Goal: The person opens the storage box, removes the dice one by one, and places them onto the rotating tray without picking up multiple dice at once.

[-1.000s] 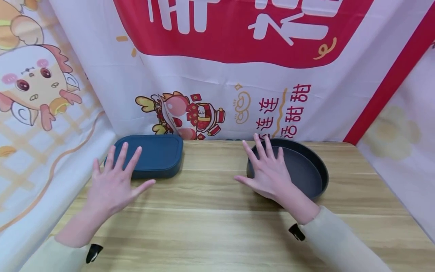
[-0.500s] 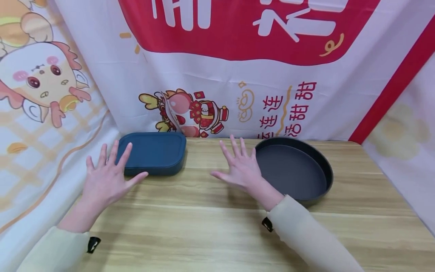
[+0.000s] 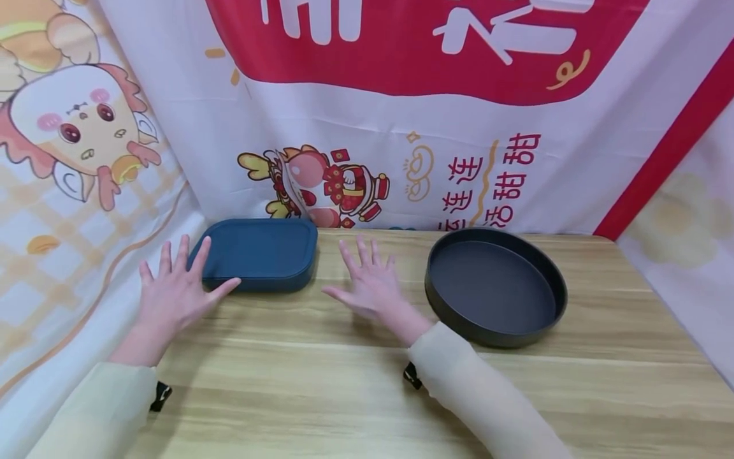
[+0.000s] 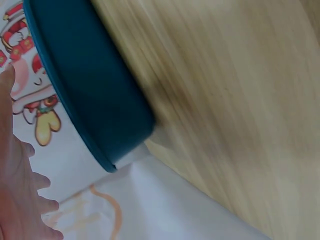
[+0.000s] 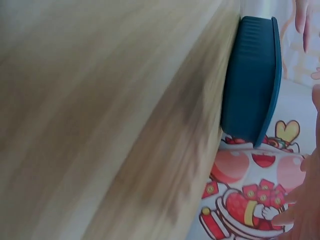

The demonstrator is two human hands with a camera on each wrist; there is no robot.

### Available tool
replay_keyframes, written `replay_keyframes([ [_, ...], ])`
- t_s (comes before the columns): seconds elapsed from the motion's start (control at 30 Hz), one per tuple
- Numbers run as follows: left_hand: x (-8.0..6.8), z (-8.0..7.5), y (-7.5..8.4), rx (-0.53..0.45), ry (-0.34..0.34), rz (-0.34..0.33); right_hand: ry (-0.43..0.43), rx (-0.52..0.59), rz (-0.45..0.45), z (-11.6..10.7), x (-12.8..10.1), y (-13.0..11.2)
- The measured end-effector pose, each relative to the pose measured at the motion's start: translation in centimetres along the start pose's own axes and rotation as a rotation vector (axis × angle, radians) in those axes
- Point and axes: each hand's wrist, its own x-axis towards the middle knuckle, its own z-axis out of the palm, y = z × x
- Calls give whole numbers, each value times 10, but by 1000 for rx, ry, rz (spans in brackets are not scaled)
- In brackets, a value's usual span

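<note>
A dark blue rounded box with a flat lid (image 3: 260,252) lies at the back left of the wooden table; its side (image 4: 95,80) fills much of the left wrist view, and the right wrist view also shows the box (image 5: 250,80). Over its near left corner, my left hand (image 3: 173,296) hovers with fingers spread, holding nothing. Between the box and a round black pan (image 3: 496,287), my right hand (image 3: 373,287) is spread above the table, also holding nothing. The pan stands to the right of that hand, with no handle visible.
A white cloth with red printing (image 3: 367,115) hangs along the table's back edge. Another printed cloth (image 3: 86,210) borders the left side, and a pale cloth (image 3: 682,223) borders the right. The wooden tabletop (image 3: 321,389) extends in front of the hands.
My right hand has moved left from above the pan to a spot beside the box, uncovering the pan. The left hand has shifted slightly left. The view has drifted a little.
</note>
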Motion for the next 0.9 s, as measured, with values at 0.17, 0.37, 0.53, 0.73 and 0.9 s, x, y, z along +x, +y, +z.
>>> replay_keyframes([
  [0.17, 9, 5, -10, -8, -8, -18, 9, 10, 26, 5, 11, -15],
  [0.37, 21, 10, -20, -29, -16, -40, -5, 50, 50, 13, 23, -32],
  [0.53, 30, 15, -28, -50, -44, -43, -20, 105, 74, 23, 30, -43],
  [0.73, 38, 26, -34, -84, -87, -42, -35, 156, 102, 33, 35, -52],
  [0.9, 42, 30, -34, -93, -118, -45, -57, 191, 101, 37, 39, -55],
])
